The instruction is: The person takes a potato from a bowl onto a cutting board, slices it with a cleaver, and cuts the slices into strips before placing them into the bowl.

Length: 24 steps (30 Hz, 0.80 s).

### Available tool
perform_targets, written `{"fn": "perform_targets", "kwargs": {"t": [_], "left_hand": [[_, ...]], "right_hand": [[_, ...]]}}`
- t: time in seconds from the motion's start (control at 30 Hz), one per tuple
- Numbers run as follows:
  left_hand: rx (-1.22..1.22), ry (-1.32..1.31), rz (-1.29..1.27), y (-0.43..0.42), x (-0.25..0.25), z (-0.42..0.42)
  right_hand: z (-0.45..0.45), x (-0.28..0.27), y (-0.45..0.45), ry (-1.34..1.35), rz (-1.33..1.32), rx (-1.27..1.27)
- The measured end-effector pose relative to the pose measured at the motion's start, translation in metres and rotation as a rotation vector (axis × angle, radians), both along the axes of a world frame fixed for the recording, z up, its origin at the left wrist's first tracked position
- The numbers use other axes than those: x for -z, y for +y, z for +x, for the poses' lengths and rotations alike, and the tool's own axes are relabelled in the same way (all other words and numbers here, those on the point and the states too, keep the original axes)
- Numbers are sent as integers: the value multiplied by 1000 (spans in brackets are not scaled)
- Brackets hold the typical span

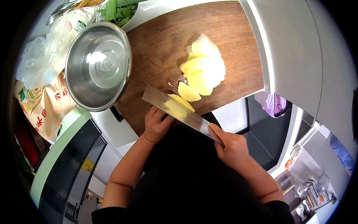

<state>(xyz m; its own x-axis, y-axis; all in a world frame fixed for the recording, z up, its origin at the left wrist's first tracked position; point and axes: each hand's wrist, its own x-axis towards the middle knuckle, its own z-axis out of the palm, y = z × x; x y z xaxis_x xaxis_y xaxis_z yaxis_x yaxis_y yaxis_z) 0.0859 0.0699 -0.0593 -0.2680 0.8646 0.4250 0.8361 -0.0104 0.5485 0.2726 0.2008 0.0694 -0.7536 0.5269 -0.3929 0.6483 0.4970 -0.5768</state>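
My right hand [232, 145] is closed around the handle of a cleaver [154, 98], whose broad blade slants across the cutting board's [149, 48] near edge. My left hand [158, 125] is at the near side of the blade with fingers curled in; whatever they hold is hidden. A yellow slice, apparently potato [182, 102], leans at the far side of the blade, and yellow also shows on the blade face. Another slice [188, 92] lies just beyond. Farther back, several overlapping potato slices [204, 69] are heaped on the board.
A steel bowl [97, 74] stands at the board's left edge. Behind it is a basket of cut green leaves [118, 15]. Plastic bags [44, 61] and a printed sack [46, 106] lie far left. A purple-wrapped item [275, 104] sits right of the board.
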Motion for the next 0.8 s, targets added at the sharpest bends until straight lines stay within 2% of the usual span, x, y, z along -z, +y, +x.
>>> {"fn": "perform_targets", "kwargs": {"t": [0.57,0.8], "left_hand": [[0,-50,-15,5,-6,-4],[-9,-97,7,10,-9,-5]], "right_hand": [[-23,10,3,-67,-37,-6],[-42,31,6,-85,-84,-1]]}}
